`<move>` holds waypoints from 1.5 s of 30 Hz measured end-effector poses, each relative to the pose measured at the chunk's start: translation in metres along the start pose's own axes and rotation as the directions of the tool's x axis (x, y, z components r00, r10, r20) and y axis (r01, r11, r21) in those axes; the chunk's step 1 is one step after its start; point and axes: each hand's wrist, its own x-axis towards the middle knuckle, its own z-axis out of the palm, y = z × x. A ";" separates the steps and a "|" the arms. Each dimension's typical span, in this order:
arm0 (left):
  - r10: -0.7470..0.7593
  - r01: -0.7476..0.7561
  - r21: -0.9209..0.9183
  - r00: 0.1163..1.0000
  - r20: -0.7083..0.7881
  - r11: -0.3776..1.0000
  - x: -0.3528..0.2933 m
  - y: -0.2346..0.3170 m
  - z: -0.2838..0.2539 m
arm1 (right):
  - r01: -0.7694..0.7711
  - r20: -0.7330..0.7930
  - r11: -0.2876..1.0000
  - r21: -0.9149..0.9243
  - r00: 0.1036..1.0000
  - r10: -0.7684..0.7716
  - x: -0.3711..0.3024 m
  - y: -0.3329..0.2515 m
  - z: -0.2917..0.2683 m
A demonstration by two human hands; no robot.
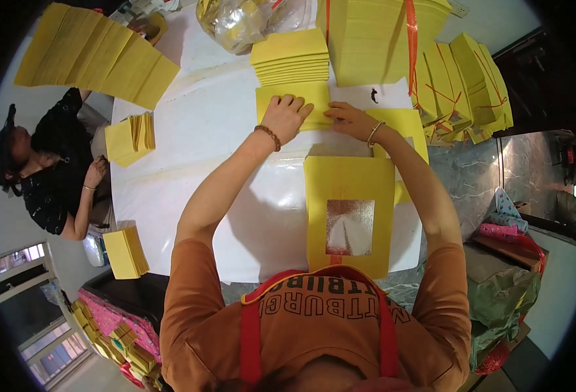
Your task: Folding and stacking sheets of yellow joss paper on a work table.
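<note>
A folded yellow paper packet (pixel 265 99) lies on the white-covered table ahead of me. On its top rests my left hand (pixel 288 119), fingers spread and slightly bent, a beaded bracelet at the wrist. My right hand (pixel 353 123) is at the packet's right edge, its fingers stretched toward it. Beneath my right forearm lies more yellow paper (pixel 402 124), partly covered by the arm. Closer to me is a large yellow sheet (pixel 317 196) with a silver foil square (pixel 350 227) on it. Just beyond the packet stands a stack of folded yellow packets (pixel 291 55).
Beyond stand a tall yellow paper block (pixel 373 42) tied with red ribbon and a clear plastic bag (pixel 239 23). Tied bundles (pixel 461 85) sit at the right. On the left, another person (pixel 52 163) is beside a long row of yellow paper (pixel 95 55) and smaller stacks (pixel 126 253).
</note>
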 end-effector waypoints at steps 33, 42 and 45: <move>0.046 -0.036 0.074 0.989 -0.137 0.997 -0.020 -0.008 0.030 | 0.141 -0.021 0.963 -0.229 0.988 -0.150 -0.056 -0.125 -0.038; 0.055 -0.056 -0.078 0.998 -0.011 0.995 -0.003 -0.004 0.008 | -0.006 -0.181 0.798 -0.603 0.975 -0.129 -0.205 -0.126 0.066; 0.032 -0.030 -0.040 0.997 0.073 0.999 0.003 0.003 -0.007 | 0.009 -0.182 0.824 -0.567 0.974 -0.136 -0.210 -0.110 0.078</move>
